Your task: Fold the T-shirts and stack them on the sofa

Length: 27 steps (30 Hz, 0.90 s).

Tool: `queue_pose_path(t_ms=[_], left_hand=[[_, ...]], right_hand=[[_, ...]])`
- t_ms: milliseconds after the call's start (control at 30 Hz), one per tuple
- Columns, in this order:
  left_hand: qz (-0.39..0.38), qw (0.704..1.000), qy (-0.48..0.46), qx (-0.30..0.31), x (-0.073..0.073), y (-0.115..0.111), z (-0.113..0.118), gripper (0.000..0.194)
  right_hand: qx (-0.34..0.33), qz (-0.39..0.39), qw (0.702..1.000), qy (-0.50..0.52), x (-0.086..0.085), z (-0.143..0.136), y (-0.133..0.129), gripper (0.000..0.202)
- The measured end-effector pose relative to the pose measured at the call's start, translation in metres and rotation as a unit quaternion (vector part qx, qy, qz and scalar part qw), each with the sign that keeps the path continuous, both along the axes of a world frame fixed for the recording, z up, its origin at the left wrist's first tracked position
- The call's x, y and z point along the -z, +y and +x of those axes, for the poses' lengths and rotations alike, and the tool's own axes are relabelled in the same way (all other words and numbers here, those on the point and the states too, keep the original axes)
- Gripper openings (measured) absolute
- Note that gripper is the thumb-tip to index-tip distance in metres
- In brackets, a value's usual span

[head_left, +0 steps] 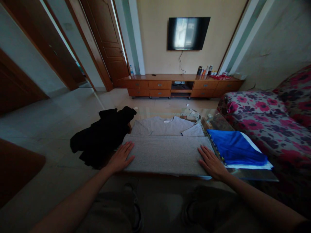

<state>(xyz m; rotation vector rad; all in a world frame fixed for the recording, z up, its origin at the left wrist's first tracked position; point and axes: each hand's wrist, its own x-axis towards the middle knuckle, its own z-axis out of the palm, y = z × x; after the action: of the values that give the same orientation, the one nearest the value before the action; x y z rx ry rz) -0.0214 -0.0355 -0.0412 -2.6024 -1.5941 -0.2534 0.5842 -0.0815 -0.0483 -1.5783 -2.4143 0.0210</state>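
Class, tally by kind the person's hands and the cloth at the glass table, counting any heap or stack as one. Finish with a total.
Hands: 2 (left hand, right hand)
Spread-out garments: 1 (grey shirt)
Heaps: 1 (black cloth heap)
Stacks: 1 (blue-and-white cloth stack)
Total: 5

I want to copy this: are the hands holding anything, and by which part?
Nothing is held. The left hand and right hand rest open near the side edges of the gray shirt, fingers not gripping it.

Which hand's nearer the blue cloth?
Right. Right hand lies on the gray shirt, on the side toward the blue cloth; left hand is at its opposite side, by black clothing.
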Motion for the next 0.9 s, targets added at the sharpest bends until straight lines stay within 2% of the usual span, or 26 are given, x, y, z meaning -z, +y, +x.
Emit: queue_pose_path(t_ms=[100, 167, 300, 367, 433, 567, 633, 733, 900], left_hand=[[-0.002, 1.000, -0.007, -0.001, 0.000, -0.004, -0.001, 0.072], [-0.006, 1.000, -0.012, -0.005, 0.001, -0.002, -0.002, 0.071], [-0.018, 0.999, -0.027, -0.034, 0.005, 0.008, -0.006, 0.068], [-0.021, 0.997, -0.039, -0.055, 0.008, 0.014, -0.009, 0.066], [-0.022, 0.996, -0.046, -0.068, 0.010, 0.018, -0.011, 0.066], [-0.030, 0.996, -0.050, -0.068, 0.014, 0.023, -0.013, 0.068], [-0.035, 0.996, -0.050, -0.073, 0.016, 0.025, -0.014, 0.068], [-0.043, 0.995, -0.048, -0.079, 0.019, 0.028, -0.015, 0.070], [-0.042, 0.995, -0.045, -0.076, 0.022, 0.031, -0.016, 0.071]], right_hand=[[0.004, -0.019, 0.999, 0.047, -0.001, 0.000, -0.001, 0.066], [0.030, -0.029, 0.992, 0.120, -0.008, -0.002, 0.003, 0.060], [0.125, -0.016, 0.947, 0.297, -0.034, 0.006, 0.018, 0.055], [0.169, -0.013, 0.928, 0.331, -0.052, 0.015, 0.022, 0.053], [0.200, -0.045, 0.928, 0.312, -0.068, 0.024, 0.020, 0.050], [0.232, -0.208, 0.932, 0.185, -0.085, 0.035, -0.003, 0.044], [0.251, -0.250, 0.926, 0.126, -0.085, 0.037, -0.017, 0.044], [0.283, -0.260, 0.920, 0.079, -0.078, 0.039, -0.034, 0.042], [0.259, -0.295, 0.914, 0.103, -0.067, 0.044, -0.042, 0.038]])
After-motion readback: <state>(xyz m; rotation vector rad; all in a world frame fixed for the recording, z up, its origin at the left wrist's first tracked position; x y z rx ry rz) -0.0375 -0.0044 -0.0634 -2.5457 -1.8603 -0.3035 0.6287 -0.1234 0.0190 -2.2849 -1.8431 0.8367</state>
